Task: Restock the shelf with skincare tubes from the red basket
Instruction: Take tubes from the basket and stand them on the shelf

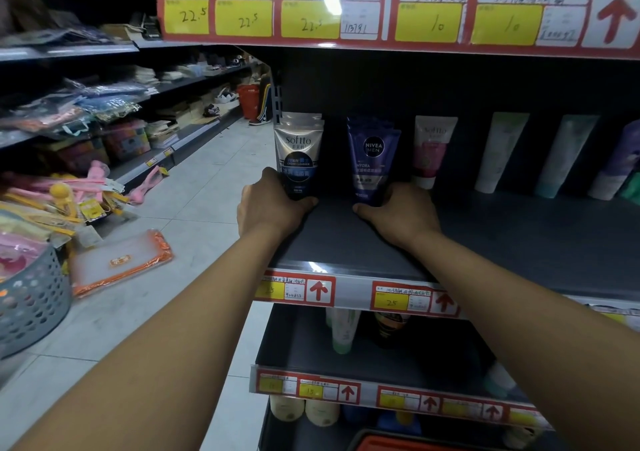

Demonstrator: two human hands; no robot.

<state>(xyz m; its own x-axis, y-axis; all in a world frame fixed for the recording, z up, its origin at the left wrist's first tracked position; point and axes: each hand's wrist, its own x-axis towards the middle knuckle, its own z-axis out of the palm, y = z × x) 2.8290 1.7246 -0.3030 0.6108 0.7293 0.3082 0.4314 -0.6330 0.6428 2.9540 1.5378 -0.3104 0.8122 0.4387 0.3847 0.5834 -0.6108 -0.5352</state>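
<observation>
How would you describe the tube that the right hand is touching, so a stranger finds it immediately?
Look at the dark middle shelf, under the row of yellow price tags. The right hand grips the base of the second tube from the left end, the Nivea Men tube. It alone is dark purple, beside a silver Softto tube.

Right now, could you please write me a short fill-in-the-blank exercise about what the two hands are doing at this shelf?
1. The left hand grips the base of the silver tube branded ____.
2. The right hand holds the purple tube branded ____ Men.
3. Both tubes stand upright, caps ____, on the dark shelf.
4. The yellow price tag beneath the right forearm reads ____.

Missing words: Softto; Nivea; down; 25
</observation>
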